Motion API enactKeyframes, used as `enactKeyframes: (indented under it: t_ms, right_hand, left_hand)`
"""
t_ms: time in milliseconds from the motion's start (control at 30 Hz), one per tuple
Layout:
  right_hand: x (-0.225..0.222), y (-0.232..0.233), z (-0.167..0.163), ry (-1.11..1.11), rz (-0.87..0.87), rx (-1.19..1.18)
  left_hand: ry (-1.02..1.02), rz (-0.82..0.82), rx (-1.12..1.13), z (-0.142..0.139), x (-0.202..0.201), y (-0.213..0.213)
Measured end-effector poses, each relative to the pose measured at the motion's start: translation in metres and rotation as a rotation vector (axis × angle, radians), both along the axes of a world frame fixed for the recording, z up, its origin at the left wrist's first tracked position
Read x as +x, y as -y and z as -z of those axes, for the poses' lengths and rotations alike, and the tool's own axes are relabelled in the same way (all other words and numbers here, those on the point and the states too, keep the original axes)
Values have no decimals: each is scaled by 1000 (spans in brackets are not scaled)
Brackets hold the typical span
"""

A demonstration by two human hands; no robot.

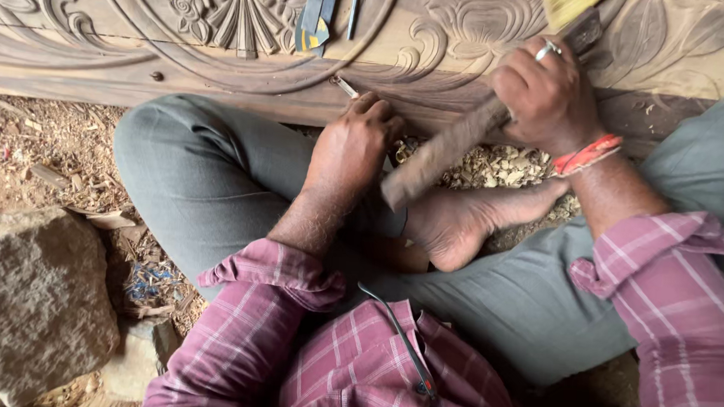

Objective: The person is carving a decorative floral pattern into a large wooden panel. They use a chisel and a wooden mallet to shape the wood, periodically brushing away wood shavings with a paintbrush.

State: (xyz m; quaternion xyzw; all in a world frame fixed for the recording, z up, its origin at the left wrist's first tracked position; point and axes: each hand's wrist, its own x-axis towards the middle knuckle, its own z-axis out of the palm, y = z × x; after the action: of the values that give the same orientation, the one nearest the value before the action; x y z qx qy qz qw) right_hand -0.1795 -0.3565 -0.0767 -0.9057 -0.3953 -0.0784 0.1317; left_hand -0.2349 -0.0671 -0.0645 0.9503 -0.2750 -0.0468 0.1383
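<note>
Left hand (353, 145) grips chisel (345, 86) (against carved panel (107, 33)); right hand (545, 93) holds mallet (456, 146)

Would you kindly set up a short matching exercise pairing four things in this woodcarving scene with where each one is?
Things:
1. chisel
2. wooden mallet
3. grey stone
4. wood chips

Places:
A. at the lower left, on the ground
B. gripped in the right hand, slanting down across the lap
C. piled by the bare foot, below the carved panel
D. held in the left hand, tip against the carved panel

Pairs: 1-D, 2-B, 3-A, 4-C
</note>
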Motion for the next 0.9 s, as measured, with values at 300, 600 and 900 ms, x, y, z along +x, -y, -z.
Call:
enactKeyframes:
  t_ms: [300, 600, 900]
  right_hand:
    - [-1, -2, 1, 33, -49, 43]
    - [-7, -1, -3, 23, -42, 52]
    - [-5, -3, -3, 37, 6, 33]
  left_hand:
    - [-51, 18, -2, -2, 2, -6]
    - [-115, 10, -4, -6, 0, -6]
    - [-23, 39, -6, -3, 2, -7]
